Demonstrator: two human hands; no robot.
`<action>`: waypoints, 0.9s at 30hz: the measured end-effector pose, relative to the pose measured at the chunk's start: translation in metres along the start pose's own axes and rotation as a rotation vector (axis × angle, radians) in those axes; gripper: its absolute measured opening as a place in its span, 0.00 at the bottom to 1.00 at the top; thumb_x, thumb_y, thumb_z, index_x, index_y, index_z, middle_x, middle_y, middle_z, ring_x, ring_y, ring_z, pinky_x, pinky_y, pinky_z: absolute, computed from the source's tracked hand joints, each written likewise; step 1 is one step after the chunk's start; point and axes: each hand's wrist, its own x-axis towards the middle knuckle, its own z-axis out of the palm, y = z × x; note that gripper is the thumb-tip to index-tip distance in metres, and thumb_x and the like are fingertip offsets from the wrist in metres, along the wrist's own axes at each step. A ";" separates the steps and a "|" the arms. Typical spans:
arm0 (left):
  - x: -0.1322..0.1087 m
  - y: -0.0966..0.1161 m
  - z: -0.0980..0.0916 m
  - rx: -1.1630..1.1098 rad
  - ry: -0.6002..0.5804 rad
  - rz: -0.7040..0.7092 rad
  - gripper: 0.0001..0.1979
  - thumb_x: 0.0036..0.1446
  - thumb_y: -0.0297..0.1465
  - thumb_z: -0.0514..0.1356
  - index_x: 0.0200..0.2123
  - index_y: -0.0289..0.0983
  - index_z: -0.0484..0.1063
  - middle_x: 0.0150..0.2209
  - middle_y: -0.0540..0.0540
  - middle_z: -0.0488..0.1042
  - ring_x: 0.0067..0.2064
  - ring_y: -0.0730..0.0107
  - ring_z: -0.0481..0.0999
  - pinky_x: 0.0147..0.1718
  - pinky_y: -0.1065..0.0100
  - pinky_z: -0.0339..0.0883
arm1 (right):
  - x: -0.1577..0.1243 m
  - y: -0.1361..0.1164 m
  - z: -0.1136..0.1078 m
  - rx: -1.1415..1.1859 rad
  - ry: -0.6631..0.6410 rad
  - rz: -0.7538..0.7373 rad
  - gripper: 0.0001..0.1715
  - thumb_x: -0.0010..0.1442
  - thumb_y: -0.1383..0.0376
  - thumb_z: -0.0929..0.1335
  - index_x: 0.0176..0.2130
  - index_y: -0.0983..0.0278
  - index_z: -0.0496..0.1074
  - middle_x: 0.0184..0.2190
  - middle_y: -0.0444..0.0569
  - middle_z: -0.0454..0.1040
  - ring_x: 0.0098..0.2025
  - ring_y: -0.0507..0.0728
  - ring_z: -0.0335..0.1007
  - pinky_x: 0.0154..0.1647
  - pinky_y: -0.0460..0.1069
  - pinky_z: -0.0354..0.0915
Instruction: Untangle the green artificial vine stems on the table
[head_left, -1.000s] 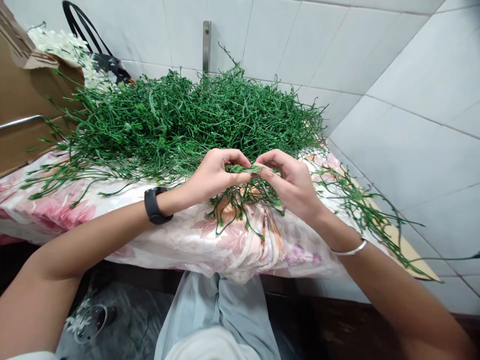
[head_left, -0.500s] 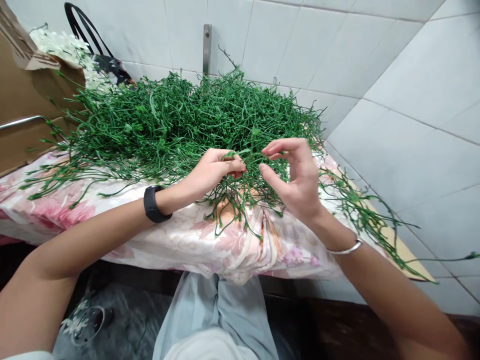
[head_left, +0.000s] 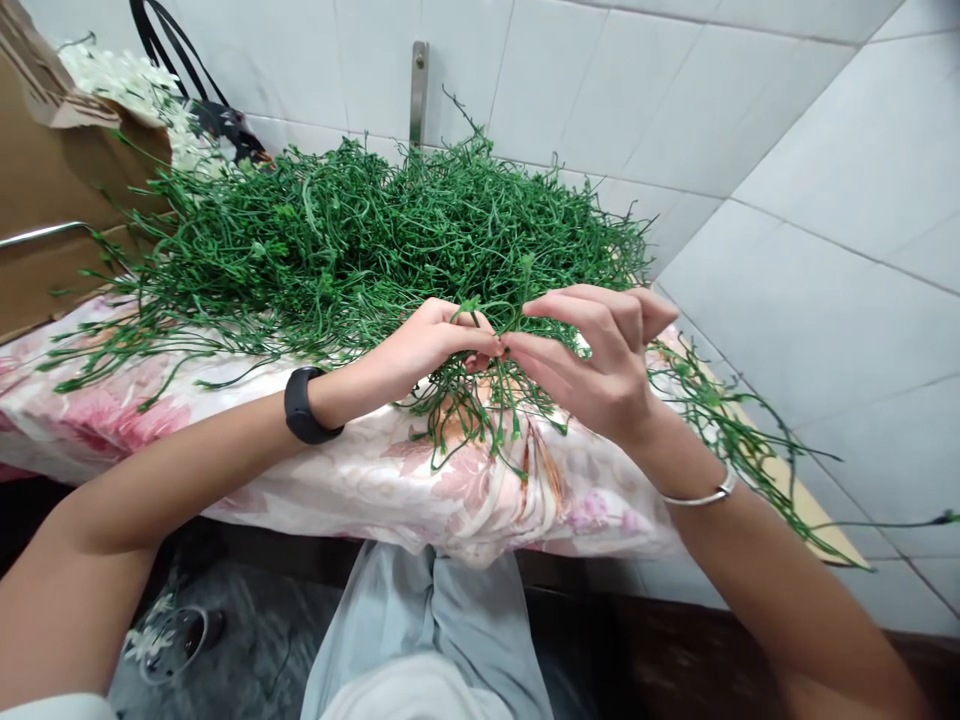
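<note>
A small bunch of green stems (head_left: 480,405) sits at the near edge of the worktop, its top pinched in the left hand (head_left: 420,350) and its thin ends hanging down over the floral cloth (head_left: 352,480). The left grip is narrow, with thumb and fingertips closed on the bunch and a leafy tip poking up above the knuckles. The right hand (head_left: 607,375) meets it from the other side: its thumb tip touches the left fingertips and its fingers arch loosely above. I cannot tell whether that grip has a strand in it.

Just behind both hands lies a large tangled pile of the same stems (head_left: 360,230), spreading across the cloth towards the tiled wall (head_left: 825,250). A black watch (head_left: 302,405) is on the left wrist and a silver bangle (head_left: 701,495) on the right. Far left stands a cardboard box (head_left: 52,180), with white flowers (head_left: 112,75) and a black bag (head_left: 217,125) behind it.
</note>
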 end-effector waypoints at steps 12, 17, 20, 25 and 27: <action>-0.007 0.006 0.004 0.221 0.086 0.128 0.08 0.46 0.32 0.61 0.23 0.33 0.68 0.23 0.52 0.66 0.28 0.77 0.65 0.29 0.73 0.58 | -0.004 -0.004 -0.001 0.048 -0.124 0.136 0.04 0.58 0.63 0.65 0.35 0.57 0.69 0.27 0.41 0.71 0.31 0.52 0.65 0.37 0.53 0.48; -0.009 0.007 0.002 0.528 0.083 0.340 0.10 0.52 0.35 0.59 0.26 0.33 0.69 0.25 0.51 0.68 0.29 0.77 0.64 0.28 0.74 0.56 | 0.004 -0.007 -0.003 0.178 -0.197 0.285 0.07 0.58 0.62 0.63 0.32 0.61 0.68 0.29 0.45 0.70 0.33 0.55 0.64 0.39 0.54 0.52; -0.008 0.004 -0.001 0.678 0.087 0.477 0.09 0.54 0.33 0.58 0.28 0.33 0.70 0.26 0.50 0.69 0.29 0.76 0.65 0.29 0.73 0.58 | 0.007 -0.008 -0.004 0.311 -0.242 0.354 0.07 0.59 0.63 0.62 0.30 0.62 0.67 0.29 0.46 0.69 0.35 0.55 0.63 0.40 0.54 0.52; -0.005 -0.005 -0.003 0.972 0.123 0.730 0.05 0.55 0.26 0.55 0.30 0.33 0.70 0.28 0.47 0.69 0.32 0.73 0.66 0.31 0.71 0.60 | 0.012 -0.008 -0.004 0.765 -0.349 0.669 0.08 0.56 0.65 0.62 0.28 0.63 0.68 0.27 0.45 0.66 0.34 0.53 0.60 0.39 0.52 0.52; -0.004 -0.009 -0.003 1.047 0.163 0.802 0.05 0.55 0.25 0.54 0.31 0.33 0.70 0.29 0.46 0.69 0.33 0.72 0.66 0.32 0.70 0.60 | 0.015 -0.008 -0.003 1.040 -0.382 0.878 0.08 0.54 0.65 0.63 0.26 0.64 0.68 0.26 0.44 0.65 0.32 0.52 0.60 0.36 0.51 0.53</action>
